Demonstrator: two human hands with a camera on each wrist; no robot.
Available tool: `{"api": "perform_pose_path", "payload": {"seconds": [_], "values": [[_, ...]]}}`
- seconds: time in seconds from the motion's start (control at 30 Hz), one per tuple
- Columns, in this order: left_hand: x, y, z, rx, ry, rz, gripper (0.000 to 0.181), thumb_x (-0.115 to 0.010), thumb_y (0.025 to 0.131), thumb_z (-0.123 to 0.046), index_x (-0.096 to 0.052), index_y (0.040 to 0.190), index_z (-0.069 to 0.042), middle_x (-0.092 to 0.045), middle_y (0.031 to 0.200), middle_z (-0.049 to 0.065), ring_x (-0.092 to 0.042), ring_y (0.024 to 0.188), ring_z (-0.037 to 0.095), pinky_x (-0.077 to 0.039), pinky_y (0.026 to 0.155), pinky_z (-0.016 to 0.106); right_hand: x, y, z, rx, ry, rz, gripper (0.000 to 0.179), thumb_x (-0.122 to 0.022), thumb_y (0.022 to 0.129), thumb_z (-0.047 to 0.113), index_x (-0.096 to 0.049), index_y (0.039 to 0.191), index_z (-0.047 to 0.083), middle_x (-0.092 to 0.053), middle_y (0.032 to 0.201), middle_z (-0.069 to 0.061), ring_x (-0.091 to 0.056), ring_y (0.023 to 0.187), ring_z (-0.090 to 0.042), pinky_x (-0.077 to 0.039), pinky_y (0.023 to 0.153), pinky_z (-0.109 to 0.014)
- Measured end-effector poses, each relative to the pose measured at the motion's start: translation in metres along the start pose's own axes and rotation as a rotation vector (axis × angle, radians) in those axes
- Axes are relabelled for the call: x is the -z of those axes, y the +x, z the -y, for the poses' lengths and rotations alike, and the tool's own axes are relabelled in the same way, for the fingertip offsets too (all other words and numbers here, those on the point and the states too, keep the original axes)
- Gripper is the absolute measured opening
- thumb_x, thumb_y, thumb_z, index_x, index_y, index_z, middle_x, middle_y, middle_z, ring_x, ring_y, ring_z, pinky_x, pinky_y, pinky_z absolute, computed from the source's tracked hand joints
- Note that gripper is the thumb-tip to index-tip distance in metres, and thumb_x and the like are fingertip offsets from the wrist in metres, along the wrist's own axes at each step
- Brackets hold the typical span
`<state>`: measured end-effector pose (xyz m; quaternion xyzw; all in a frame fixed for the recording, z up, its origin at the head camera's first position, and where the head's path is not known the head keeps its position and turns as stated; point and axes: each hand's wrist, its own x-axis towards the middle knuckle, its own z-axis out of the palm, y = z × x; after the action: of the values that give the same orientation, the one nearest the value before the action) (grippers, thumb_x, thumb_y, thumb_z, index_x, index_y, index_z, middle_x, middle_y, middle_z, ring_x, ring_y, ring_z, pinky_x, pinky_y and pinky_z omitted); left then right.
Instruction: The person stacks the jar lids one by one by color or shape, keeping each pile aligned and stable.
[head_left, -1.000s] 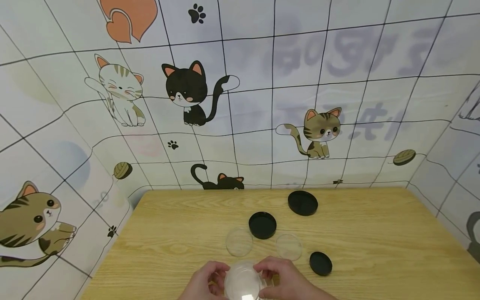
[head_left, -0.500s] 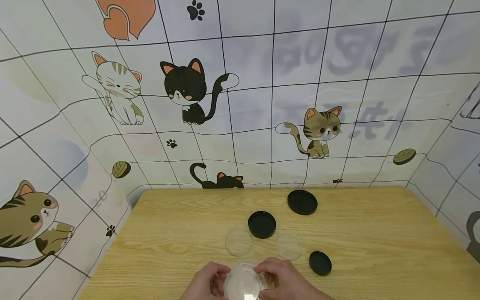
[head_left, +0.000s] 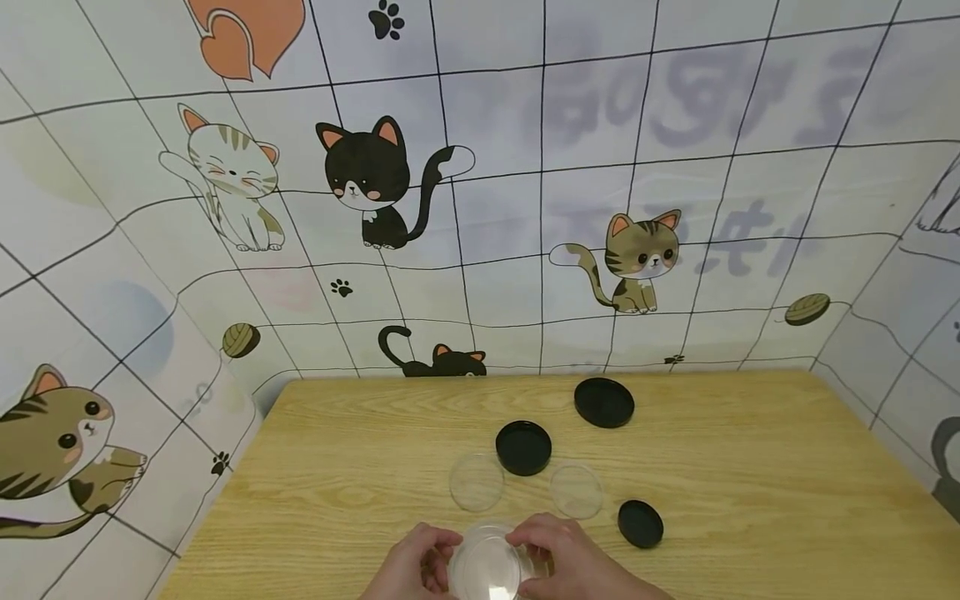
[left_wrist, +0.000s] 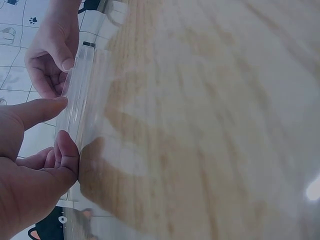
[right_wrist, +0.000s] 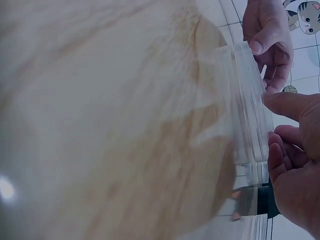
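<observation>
At the front of the table, a clear round shallow plastic dish (head_left: 486, 567) lies between my two hands in the head view. My left hand (head_left: 411, 563) holds its left side, with thumb and curled fingertips at the rim. On the opposite side, my right hand (head_left: 573, 560) grips the rim with thumb and fingers. From the side, the left wrist view shows the dish (left_wrist: 80, 95) as stacked clear layers low over the wood. The right wrist view has the same layered edge (right_wrist: 245, 100), with right thumb (right_wrist: 287, 104) against it.
Beyond my hands lie two thin clear discs, one left (head_left: 477, 483) and one right (head_left: 577, 492). Behind them sit a black round dish (head_left: 523, 448) and a larger black one (head_left: 604, 403). A small black disc (head_left: 641, 524) rests right of my right hand. A cat-printed cloth wall (head_left: 495, 208) encloses the table.
The clear dish looks slightly turned or shifted under my fingers since a second ago. Both hands stay almost in place, and the head view has drifted slightly.
</observation>
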<state>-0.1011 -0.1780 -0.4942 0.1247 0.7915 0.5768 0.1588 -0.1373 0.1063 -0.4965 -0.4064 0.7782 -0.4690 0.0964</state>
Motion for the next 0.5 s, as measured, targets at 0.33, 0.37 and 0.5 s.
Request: {"api": "perform_pose_path", "payload": {"seconds": [0.33, 0.37, 0.5], "values": [[-0.0004, 0.0001, 0.0012, 0.020, -0.022, 0.004, 0.059, -0.091, 0.072, -0.001, -0.063, 0.123, 0.006, -0.053, 0.099, 0.006, -0.057, 0.075, 0.012, -0.051, 0.065, 0.021, -0.0002, 0.0001, 0.0000, -0.021, -0.008, 0.000, 0.040, -0.085, 0.085, 0.016, -0.070, 0.119, 0.001, -0.063, 0.105, 0.003, -0.048, 0.084, 0.001, -0.049, 0.066, -0.021], [-0.0002, 0.0002, 0.0017, 0.024, -0.024, 0.003, 0.059, -0.091, 0.072, -0.001, -0.063, 0.123, 0.006, -0.053, 0.099, 0.006, -0.057, 0.075, 0.012, -0.051, 0.065, 0.021, -0.0001, 0.0000, 0.0001, -0.020, -0.008, 0.001, 0.040, -0.085, 0.085, 0.016, -0.069, 0.119, 0.001, -0.064, 0.105, 0.003, -0.049, 0.084, 0.001, -0.050, 0.066, -0.021], [-0.0001, 0.0002, 0.0029, 0.034, -0.021, 0.001, 0.059, -0.091, 0.072, -0.001, -0.063, 0.124, 0.005, -0.053, 0.100, 0.007, -0.057, 0.076, 0.013, -0.051, 0.065, 0.021, 0.0009, 0.0000, 0.0007, -0.012, -0.018, 0.000, 0.040, -0.084, 0.086, 0.017, -0.069, 0.119, 0.001, -0.065, 0.106, 0.001, -0.049, 0.084, 0.001, -0.050, 0.067, -0.021]]}}
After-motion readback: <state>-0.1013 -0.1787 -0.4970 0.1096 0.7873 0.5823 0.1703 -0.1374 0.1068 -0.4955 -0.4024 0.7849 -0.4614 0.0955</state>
